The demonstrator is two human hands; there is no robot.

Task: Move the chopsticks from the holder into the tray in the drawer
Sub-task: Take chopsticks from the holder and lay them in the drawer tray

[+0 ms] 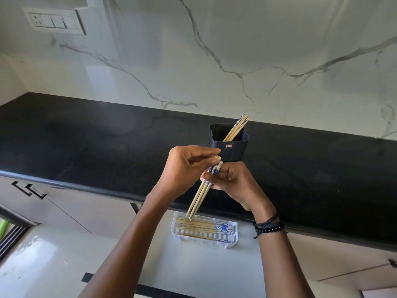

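A black holder [228, 145] stands on the dark worktop [107, 143], near the marble wall [214, 50]. A few chopsticks in the holder [237, 126] lean to the right, and their tops poke out over the rim.

In front of the holder, both hands are closed around a small bunch of chopsticks [202, 190]. The left hand [184, 166] pinches the blue and white patterned tops with its fingertips. The right hand [232, 181] is curled around the same bunch just below, with its thumb pressed on the sticks. The bunch slants down and to the left, and its thin tips hang right above the tray (I cannot tell if they touch it).

The white tray [233, 241] sits in the open drawer [193, 267], just under the edge of the worktop. It has slots in its bottom. Chopsticks in the tray [199, 225] lie flat, side by side, with their thin ends to the left and their blue patterned ends to the right.

The right wrist has dark bead bracelets [268, 227] on it. A switch plate [54, 21] is up on the wall at the left, and black cupboard handles [29, 190] show below the worktop.
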